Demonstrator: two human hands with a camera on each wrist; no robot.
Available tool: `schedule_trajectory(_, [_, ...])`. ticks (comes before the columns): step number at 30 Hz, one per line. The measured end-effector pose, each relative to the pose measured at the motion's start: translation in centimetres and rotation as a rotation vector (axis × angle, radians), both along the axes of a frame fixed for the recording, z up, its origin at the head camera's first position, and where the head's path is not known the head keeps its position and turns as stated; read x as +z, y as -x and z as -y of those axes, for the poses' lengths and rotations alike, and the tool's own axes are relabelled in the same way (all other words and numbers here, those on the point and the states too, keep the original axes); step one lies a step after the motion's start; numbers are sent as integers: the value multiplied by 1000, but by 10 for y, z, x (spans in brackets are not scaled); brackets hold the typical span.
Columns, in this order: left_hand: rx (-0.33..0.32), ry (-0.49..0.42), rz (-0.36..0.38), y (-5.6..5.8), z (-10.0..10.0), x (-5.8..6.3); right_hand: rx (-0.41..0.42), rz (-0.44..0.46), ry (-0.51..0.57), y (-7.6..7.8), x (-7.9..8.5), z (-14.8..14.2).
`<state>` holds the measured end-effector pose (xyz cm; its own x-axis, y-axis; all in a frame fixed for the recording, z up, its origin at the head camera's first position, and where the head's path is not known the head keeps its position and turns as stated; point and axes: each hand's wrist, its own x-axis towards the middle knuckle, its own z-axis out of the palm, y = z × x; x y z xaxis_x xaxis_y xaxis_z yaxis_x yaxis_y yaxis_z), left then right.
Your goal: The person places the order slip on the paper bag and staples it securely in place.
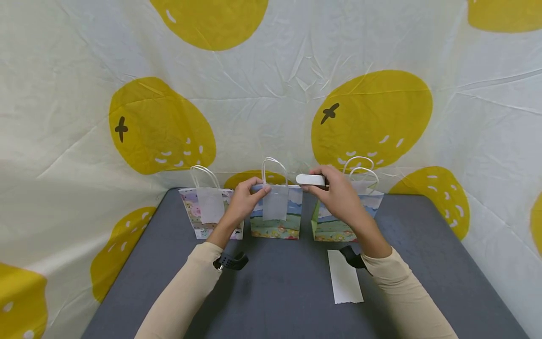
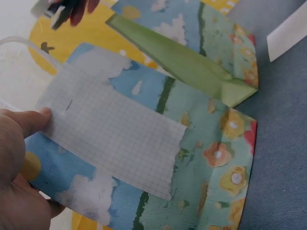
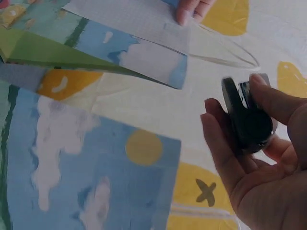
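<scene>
My left hand (image 1: pixel 244 201) pinches the top edge of the middle paper gift bag (image 1: pixel 292 212) between thumb and fingers, on a slip of grid paper (image 2: pixel 120 134) lying against the bag's front. A short staple (image 2: pixel 69 104) shows in the slip near its upper end. The slip's lower edge is torn and ragged. To the right of that bag's top, my right hand (image 1: pixel 338 193) holds a small stapler (image 3: pixel 252 120), white on one side and dark on the other. Its jaws stand apart from the bag and slip, with nothing between them.
On the left stands a pink-patterned gift bag (image 1: pixel 192 207) with a paper slip (image 1: pixel 211 205) on its front. A landscape-print gift bag (image 1: pixel 334 226) is at right. One loose paper strip (image 1: pixel 345 278) lies on the grey table (image 1: pixel 271 292), near my right wrist. A lemon-print cloth (image 1: pixel 271 70) hangs behind.
</scene>
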<state>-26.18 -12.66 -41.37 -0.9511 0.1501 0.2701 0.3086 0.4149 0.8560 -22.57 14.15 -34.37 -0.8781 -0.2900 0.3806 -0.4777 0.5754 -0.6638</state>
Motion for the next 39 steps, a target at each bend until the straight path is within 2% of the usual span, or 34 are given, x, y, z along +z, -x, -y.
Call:
schedule_trajectory(7, [13, 5, 0, -1, 0, 1, 130, 98, -45, -11, 2, -28])
schedule_trajectory(15, [5, -35, -14, -3, 0, 5, 254, 178, -46, -18, -13, -62])
schedule_trajectory(23, [-5, -54, -70, -6, 0, 12, 270, 299, -23, -23, -32, -97])
schedule_trajectory(32, [9, -52, -105, -11, -2, 18, 300, 401, -65, -28, -60, -134])
schedule_trajectory(39, [2, -86, -133, -15, -3, 24, 281, 381, -76, -29, -90, -162])
